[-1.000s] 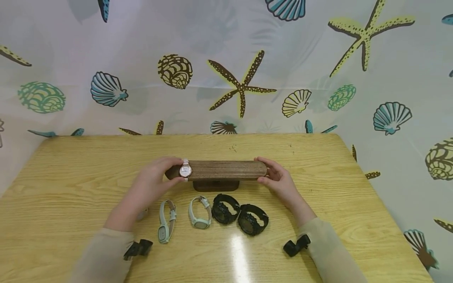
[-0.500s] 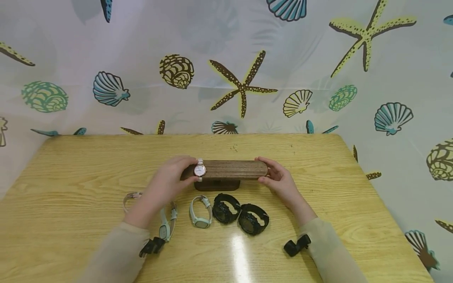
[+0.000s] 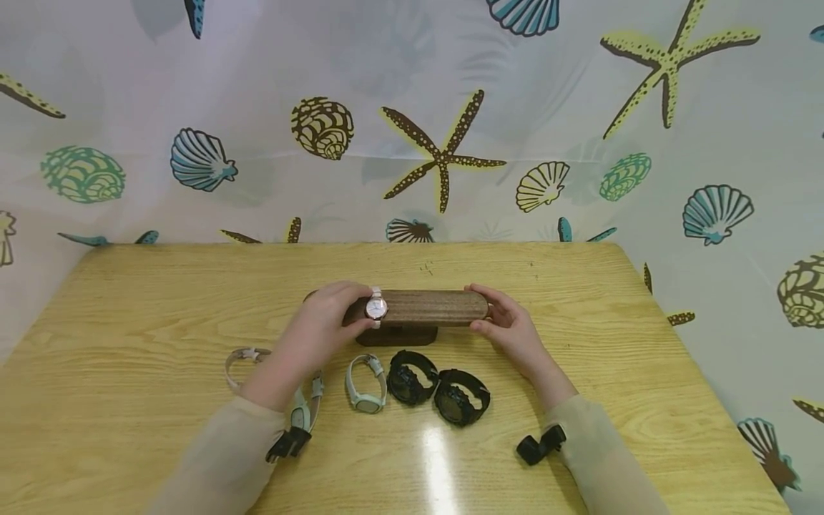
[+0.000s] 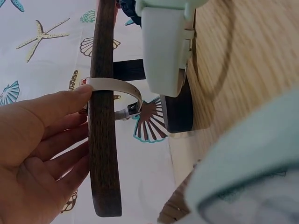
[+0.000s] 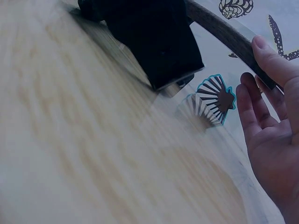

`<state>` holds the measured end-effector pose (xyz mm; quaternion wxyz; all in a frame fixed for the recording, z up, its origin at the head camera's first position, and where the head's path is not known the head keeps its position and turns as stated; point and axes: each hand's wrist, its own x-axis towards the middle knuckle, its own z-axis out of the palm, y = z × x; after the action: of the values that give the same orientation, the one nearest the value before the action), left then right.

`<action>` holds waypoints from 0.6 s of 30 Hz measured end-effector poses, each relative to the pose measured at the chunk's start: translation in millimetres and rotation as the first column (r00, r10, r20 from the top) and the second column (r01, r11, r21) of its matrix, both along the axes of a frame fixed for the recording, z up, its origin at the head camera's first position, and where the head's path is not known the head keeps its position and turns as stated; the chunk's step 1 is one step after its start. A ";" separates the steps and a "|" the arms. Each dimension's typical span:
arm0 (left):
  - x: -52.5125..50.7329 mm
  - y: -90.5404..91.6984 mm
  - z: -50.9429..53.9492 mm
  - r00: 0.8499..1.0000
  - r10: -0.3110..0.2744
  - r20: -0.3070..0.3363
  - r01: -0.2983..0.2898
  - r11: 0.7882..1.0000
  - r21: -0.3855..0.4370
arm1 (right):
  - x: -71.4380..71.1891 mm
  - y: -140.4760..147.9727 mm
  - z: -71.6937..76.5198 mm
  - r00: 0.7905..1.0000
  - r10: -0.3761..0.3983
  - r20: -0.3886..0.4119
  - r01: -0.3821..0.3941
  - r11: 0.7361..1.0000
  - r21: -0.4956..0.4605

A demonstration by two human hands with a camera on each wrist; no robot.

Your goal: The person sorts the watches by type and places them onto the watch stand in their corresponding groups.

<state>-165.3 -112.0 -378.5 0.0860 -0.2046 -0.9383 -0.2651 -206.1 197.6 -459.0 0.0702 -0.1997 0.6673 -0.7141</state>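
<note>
A dark wooden bar [image 3: 431, 307] on a short stand carries a white-strapped watch [image 3: 376, 308] looped round it. My left hand [image 3: 322, 322] pinches that watch between thumb and fingers, left of the bar's middle. In the left wrist view the pale strap [image 4: 117, 86] circles the bar [image 4: 103, 140], the left hand's [image 4: 51, 140] thumb on its edge. With thumb and fingers my right hand [image 3: 515, 332] grips the bar's right end; the right wrist view shows this hand [image 5: 273, 126] at the bar's tip [image 5: 266, 77].
In front of the stand [image 3: 396, 336] lie a pale green watch [image 3: 366, 403] and two black watches [image 3: 408, 383], [image 3: 458, 404]. Two more light watches [image 3: 239, 354], [image 3: 300, 416] lie partly behind the left forearm. A patterned cloth [image 3: 360, 64] hangs behind the wooden table [image 3: 547, 272].
The left hand has moved right along the bar, and the white-strapped watch has slid with it from near the left end. The right hand has stayed at the right end.
</note>
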 end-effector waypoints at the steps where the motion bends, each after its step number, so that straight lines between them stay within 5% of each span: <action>1: -0.2 0.8 0.0 1.000 -0.004 -0.004 0.004 1.000 -0.001 | 0.1 0.0 0.2 1.000 0.000 0.000 0.000 1.000 0.001; 18: -4.2 14.3 -1.8 0.999 -0.036 -0.038 0.035 0.999 -0.029 | 0.4 0.3 -0.4 1.000 0.004 0.002 -0.004 1.000 0.000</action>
<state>-169.5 -97.7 -380.3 0.0965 -0.2273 -0.9364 -0.2494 -205.8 197.8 -459.4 0.0724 -0.2004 0.6669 -0.7140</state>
